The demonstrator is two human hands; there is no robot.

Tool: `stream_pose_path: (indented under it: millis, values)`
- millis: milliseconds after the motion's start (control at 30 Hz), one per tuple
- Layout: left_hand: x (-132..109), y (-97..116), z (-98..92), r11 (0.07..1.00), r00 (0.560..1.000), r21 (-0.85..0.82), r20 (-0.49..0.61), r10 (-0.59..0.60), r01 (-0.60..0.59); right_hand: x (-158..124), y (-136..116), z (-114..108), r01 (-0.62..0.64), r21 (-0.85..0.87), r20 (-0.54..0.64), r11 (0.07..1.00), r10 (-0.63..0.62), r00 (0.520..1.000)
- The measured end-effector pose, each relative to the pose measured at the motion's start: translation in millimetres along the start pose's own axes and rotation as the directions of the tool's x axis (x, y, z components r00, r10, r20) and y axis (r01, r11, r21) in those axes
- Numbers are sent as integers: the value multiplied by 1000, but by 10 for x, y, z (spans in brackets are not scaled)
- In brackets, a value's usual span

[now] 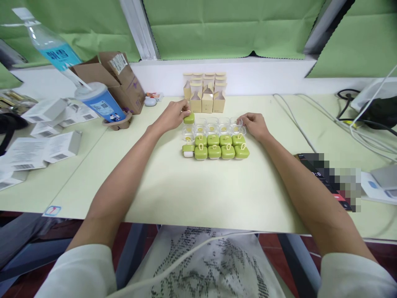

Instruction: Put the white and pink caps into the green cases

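My left hand (177, 116) pinches a small green case (188, 118) at the left end of the clear plastic boxes, its fingertips on the top. My right hand (256, 125) is curled at the opposite end, with thumb and fingers closed at the edge of a clear plastic box (236, 121). Between the hands, the clear boxes (212, 124) stand in two rows, the nearer ones showing small yellow marks. Closer to me sit two rows of glossy green cases (214, 151) with pale loops on top. The leftmost case (188, 150) shows a white lower part.
Several open-topped beige cartons (207, 101) stand against the wall. At left are a brown cardboard box (124, 82), a blue cup (102, 103), a tilted bottle (56, 47) and white boxes (46, 145). Cables (366, 136) and a partly blurred phone (322, 178) lie at right.
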State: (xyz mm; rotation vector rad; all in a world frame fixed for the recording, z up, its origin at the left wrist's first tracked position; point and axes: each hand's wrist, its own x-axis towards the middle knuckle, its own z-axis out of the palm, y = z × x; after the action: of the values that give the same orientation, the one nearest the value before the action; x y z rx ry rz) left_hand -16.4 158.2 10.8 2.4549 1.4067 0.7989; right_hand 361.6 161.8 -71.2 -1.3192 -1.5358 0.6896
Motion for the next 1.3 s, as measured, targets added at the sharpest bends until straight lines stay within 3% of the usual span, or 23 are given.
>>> stream_pose_path:
  millis: [533, 767, 1300]
  values:
    - [-38, 37, -15, 999, 999, 35, 30, -26, 25, -10, -25, 2, -6, -18, 0, 1000, 6, 1000]
    - [3, 26, -17, 1000, 1000, 1, -22, -17, 17, -19, -36, 0, -13, -24, 0, 1000, 13, 1000]
    - [-16, -47, 38, 999, 999, -22, 27, -34, 35, -24, -52, 12, -13, -7, -16, 1000, 13, 1000]
